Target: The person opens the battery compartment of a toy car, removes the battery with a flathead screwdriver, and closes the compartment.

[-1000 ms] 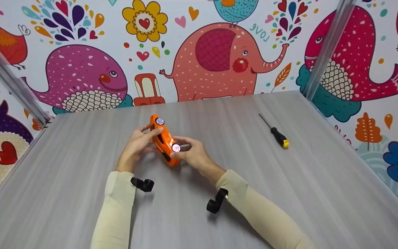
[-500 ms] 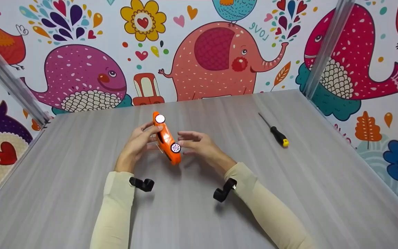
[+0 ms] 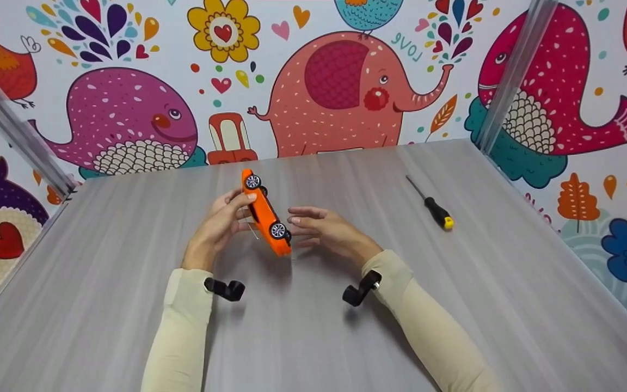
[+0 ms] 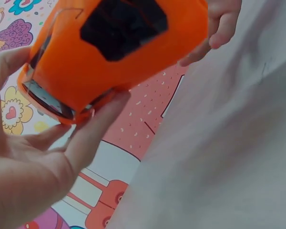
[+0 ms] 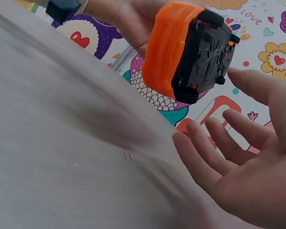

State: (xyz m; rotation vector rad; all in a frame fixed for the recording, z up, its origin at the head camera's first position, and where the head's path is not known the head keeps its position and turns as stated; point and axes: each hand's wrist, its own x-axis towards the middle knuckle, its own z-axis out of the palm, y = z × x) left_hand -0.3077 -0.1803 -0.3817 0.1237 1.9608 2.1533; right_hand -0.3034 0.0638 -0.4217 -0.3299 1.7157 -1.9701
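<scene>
Orange plastic marks the toy car point(image 3: 265, 214), held tipped on its side above the grey table point(image 3: 302, 337), wheels facing right and black underside turned toward the right hand. Nearest the car, the left hand point(image 3: 216, 228) grips its roof side, thumb and fingers curled round the body. Just right of the car, the right hand point(image 3: 325, 231) hangs with fingers straight and spread, apart from it and holding nothing. Farther right of the car, a screwdriver point(image 3: 430, 204) with a black-and-yellow handle lies on the table. Beyond the car stands a wall point(image 3: 340, 87) of cartoon animals.
</scene>
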